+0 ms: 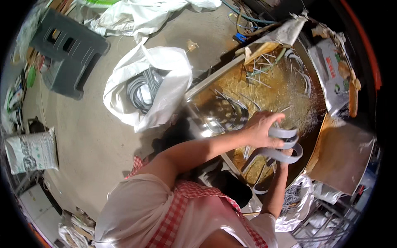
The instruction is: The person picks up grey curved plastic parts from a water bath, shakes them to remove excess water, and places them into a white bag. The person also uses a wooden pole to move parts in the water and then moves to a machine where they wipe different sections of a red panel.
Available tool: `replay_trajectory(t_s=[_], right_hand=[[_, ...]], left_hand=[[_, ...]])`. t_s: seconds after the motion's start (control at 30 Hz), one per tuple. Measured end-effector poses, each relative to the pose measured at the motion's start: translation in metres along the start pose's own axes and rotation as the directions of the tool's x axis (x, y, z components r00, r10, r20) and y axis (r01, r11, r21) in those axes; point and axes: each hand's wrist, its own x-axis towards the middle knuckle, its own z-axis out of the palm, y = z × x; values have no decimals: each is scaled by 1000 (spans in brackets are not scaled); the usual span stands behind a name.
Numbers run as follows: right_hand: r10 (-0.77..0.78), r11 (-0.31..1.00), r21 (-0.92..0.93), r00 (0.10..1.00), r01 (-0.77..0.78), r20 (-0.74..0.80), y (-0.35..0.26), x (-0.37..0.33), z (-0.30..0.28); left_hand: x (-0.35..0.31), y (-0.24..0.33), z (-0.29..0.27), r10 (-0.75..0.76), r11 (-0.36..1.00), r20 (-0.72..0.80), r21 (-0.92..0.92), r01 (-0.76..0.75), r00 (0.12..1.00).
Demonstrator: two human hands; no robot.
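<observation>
Warm, perhaps overhead light; warped edges

Grey plastic stool upper left on the concrete floor, open white sack holding grey curved strips, printed white bag at left, crumpled white sheeting at top, possibly a cardboard box far right

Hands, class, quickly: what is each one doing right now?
Left hand: closed over a bundle of grey curved strips.
Right hand: under the same bundle, mostly hidden; grip cannot be told.
</observation>
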Motion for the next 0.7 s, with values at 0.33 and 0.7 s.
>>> replay_trajectory(t_s=[0.33, 0.7], right_hand=[[57, 965, 263, 988, -18, -141, -217, 32, 39], [-531, 824, 365, 814, 433, 233, -344, 68, 224]], left_hand=[[-2, -1, -51, -248, 955, -562, -277, 104, 789], [-206, 12, -271, -300, 943, -941, -267, 199, 158]])
